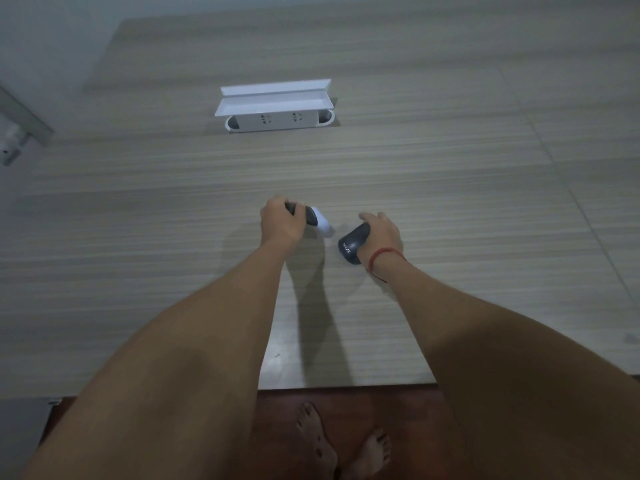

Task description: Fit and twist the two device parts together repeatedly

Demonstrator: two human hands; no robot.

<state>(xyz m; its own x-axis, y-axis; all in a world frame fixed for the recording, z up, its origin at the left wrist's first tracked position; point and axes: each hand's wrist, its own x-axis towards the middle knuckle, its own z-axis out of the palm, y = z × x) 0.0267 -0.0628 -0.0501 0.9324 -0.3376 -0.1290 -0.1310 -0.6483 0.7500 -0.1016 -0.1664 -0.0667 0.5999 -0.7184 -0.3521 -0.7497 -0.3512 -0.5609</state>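
The left hand [278, 225] is curling its fingers round a slim black-and-white device [313, 221] whose white end is pointing right and down toward the table [450, 174], while the right hand [381, 233] is gripping a rounded black piece [353, 244] with pale lettering, just right of that white tip and apart from it. Both are sitting mid-table, well back from the near edge, with bare woodgrain stretching all round. Farther off, a white pop-up socket box [275, 112] is standing with its lid raised, showing two outlets.
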